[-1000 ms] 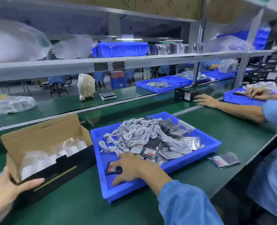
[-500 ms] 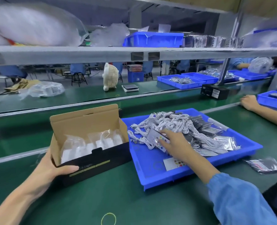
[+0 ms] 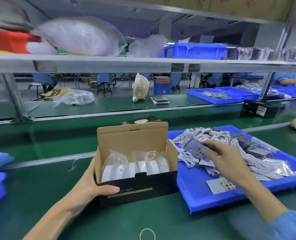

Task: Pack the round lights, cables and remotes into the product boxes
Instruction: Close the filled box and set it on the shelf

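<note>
The right hand hangs over the heap in the blue tray, fingers curled round a bagged remote that it pinches at its near end. The remote's long axis runs from the fingers up and away to the left, pointing toward the open product box. The box is just beside the tray, their walls touching or nearly so, which makes the right hand the nearer one for the carry: a short way leftward over the tray's rim and the box's right wall.

The left hand grips the box's left end, thumb laid along the dark front face and fingers behind the end wall, steadying it on the green tabletop. The box's long axis runs left to right. Inside, bagged round lights stand on edge in a row and fill most of the floor, so the likely room for the remote is on top of them or along the front wall.

The lid flap stands upright at the back, leaving the mouth open from above and in front. White cables spill toward the tray's left edge, under the path. A second loose remote lies flat on the tray floor near the front rim.
</note>
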The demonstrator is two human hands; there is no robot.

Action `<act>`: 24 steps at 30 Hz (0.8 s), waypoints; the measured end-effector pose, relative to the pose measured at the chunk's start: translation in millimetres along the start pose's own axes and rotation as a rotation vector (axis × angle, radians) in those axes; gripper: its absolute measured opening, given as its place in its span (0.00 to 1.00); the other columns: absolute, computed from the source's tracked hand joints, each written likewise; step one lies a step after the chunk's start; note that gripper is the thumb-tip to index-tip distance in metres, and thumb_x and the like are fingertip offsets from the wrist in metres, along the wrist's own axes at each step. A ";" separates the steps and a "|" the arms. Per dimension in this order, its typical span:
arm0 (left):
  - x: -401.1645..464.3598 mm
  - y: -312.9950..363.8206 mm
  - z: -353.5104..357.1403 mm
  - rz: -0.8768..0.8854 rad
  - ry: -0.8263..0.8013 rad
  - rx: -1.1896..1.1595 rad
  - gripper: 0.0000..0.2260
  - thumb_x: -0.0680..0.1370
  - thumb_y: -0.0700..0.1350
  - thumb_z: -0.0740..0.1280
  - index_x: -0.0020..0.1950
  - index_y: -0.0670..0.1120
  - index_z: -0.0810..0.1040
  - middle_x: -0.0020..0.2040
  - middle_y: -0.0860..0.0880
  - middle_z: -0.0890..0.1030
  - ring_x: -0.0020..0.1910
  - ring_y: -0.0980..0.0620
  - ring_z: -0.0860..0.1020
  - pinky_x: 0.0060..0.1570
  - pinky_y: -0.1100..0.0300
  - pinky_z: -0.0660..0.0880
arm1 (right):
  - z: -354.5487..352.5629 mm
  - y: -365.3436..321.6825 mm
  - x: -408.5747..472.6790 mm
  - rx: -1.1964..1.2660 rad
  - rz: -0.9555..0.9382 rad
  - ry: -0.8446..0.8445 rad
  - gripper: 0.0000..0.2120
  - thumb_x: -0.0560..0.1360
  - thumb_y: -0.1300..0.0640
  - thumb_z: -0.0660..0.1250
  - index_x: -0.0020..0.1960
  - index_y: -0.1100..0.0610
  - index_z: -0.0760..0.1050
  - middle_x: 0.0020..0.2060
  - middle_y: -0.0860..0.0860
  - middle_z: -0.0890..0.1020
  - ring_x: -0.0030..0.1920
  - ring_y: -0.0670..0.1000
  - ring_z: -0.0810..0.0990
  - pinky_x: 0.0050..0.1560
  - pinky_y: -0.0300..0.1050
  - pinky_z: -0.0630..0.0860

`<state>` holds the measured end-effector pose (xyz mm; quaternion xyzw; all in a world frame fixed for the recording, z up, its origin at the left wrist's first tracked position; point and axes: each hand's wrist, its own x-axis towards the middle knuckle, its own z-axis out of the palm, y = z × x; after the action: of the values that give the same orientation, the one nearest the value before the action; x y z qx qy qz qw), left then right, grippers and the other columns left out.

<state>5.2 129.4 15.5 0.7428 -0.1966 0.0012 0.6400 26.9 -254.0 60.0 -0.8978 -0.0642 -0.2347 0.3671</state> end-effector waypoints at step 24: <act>-4.4 18.1 8.9 0.204 0.391 0.355 0.39 0.67 0.62 0.75 0.73 0.70 0.58 0.68 0.71 0.68 0.68 0.66 0.68 0.63 0.63 0.67 | 25.4 -89.6 28.3 -0.180 -0.604 -0.168 0.13 0.75 0.69 0.64 0.54 0.58 0.82 0.48 0.51 0.84 0.48 0.51 0.81 0.51 0.44 0.75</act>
<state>-6.5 120.4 29.9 0.8053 -0.1397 0.2431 0.5224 35.6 -173.4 113.9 -0.8832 -0.3368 -0.2631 0.1933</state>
